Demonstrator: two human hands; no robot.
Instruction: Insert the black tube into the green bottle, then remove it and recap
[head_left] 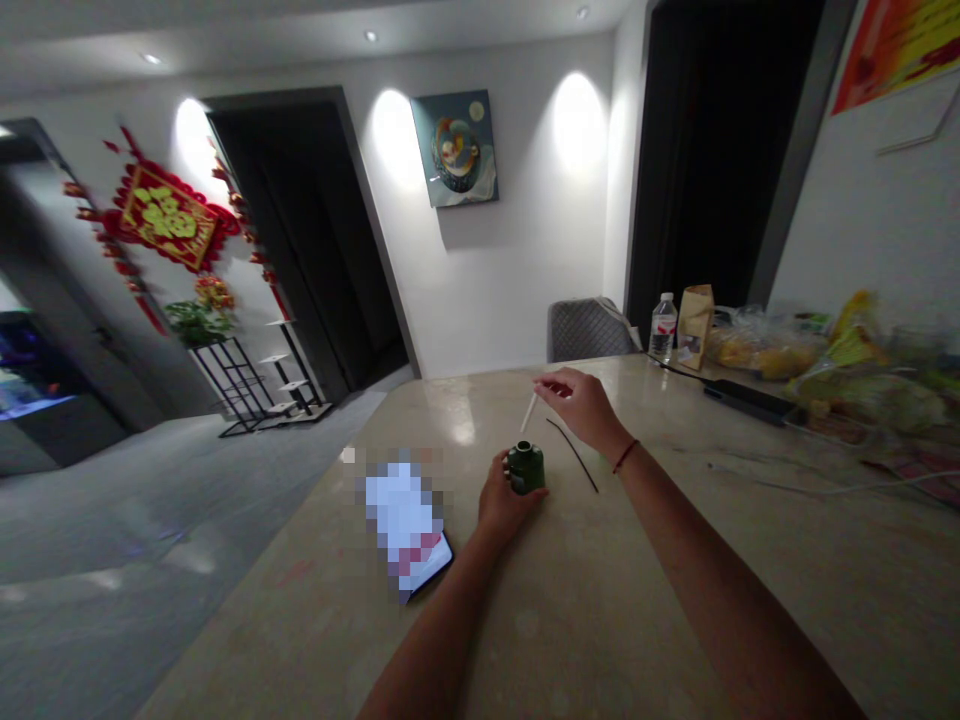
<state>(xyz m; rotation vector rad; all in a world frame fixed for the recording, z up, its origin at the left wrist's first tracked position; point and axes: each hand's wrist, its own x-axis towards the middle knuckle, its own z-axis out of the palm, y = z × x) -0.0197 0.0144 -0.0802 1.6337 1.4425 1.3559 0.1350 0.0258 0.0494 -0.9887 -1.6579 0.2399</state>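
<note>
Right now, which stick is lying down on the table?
The thin black stick, flat on the table just right of the green bottle. The white stick is off the table, pinched in the right hand above the bottle.

My left hand (pixel 501 500) grips the bottle (pixel 526 467) on the table (pixel 600 620); phone (pixel 409 525) lies left, thin rod (pixel 572 455) right, my right hand (pixel 583 405) behind.

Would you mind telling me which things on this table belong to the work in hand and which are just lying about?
In hand: small green jar, held by the left hand; thin white stick, pinched in the right hand above it; thin black stick beside the jar, probably.
Lying about: phone, water bottle, brown paper bag, filled plastic bags.
</note>
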